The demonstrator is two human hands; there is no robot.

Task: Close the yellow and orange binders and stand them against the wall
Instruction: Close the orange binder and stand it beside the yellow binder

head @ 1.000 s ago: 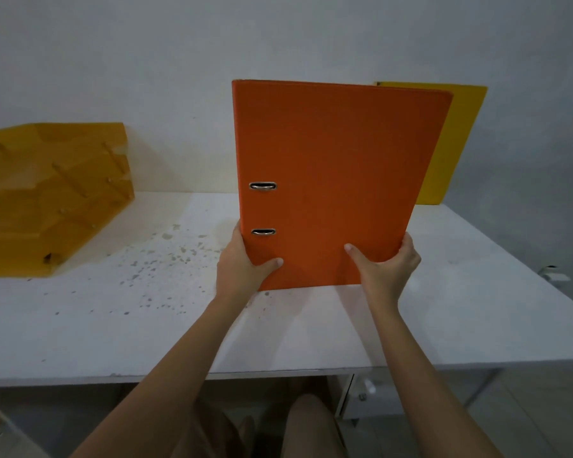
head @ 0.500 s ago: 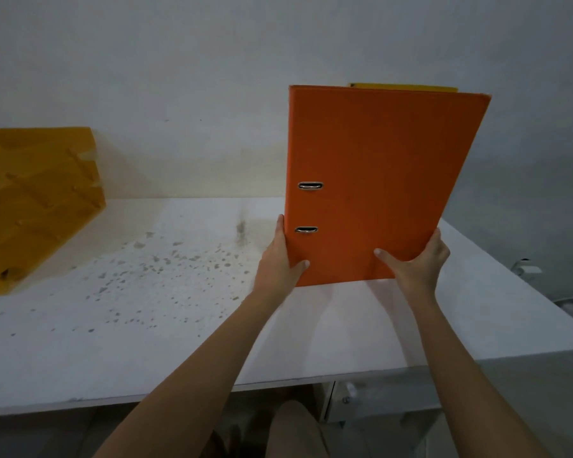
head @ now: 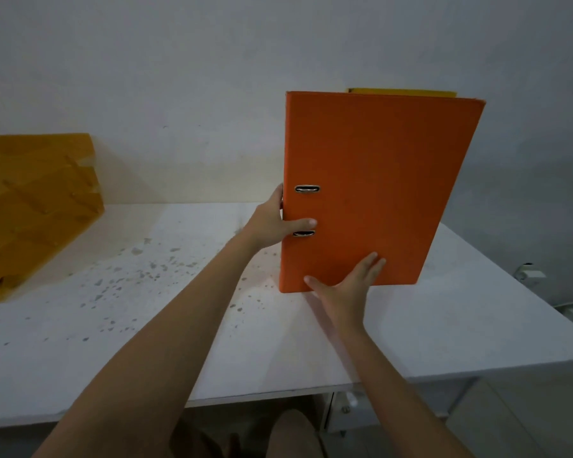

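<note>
Head view shows a white table speckled with dark spots, on whose far part the closed orange binder stands upright with its lower edge near the tabletop, though contact cannot be told. Well left of the orange binder sits an amber plastic tray stack, and directly behind it, against the wall, only the top edge of the yellow binder shows. The left hand grasps the orange binder's spine edge, thumb across the cover, while the right hand lies flat and spread against its lower cover, fingers unclenched.
</note>
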